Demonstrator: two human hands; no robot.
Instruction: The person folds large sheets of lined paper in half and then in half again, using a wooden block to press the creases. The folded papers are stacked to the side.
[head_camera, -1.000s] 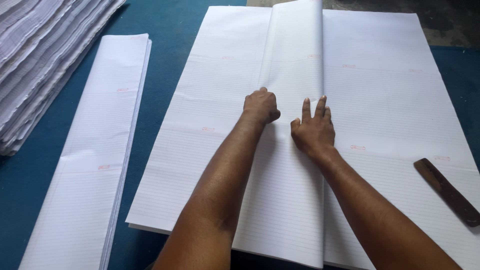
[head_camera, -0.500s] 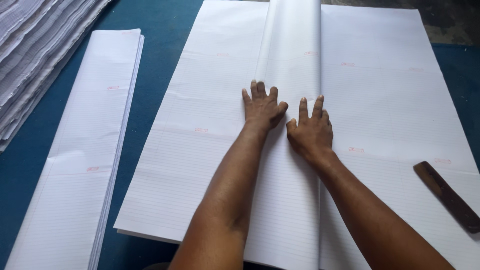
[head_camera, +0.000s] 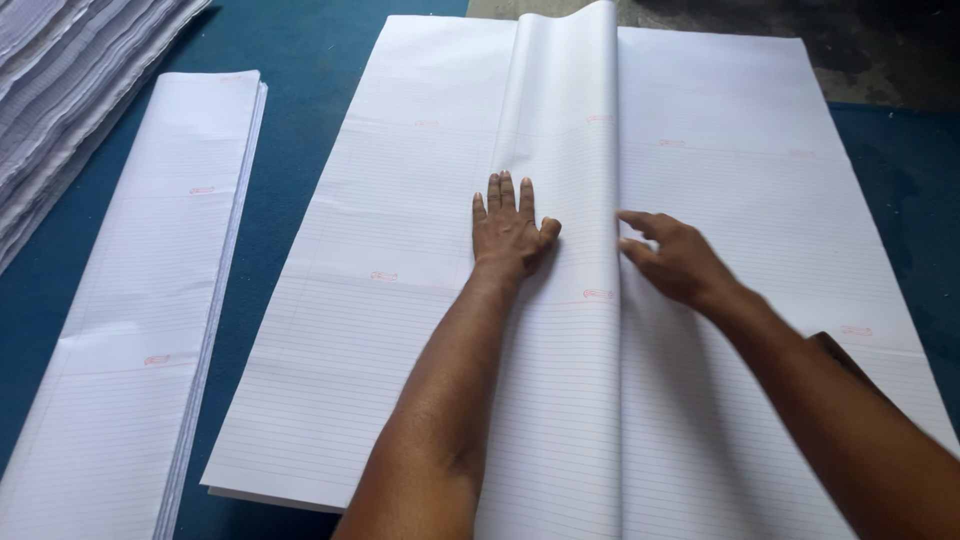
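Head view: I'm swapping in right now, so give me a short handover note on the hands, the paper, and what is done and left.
Left hand: flat, palm down, on the folded sheet.
Right hand: fingers at that sheet's right edge, gripping nothing.
Folded sheet lies along the middle of the big ruled stack; its far end bulges, not flat.
Done: sheet folded over; a folded pile lies to the left.
Left: likely pressing the crease flat.
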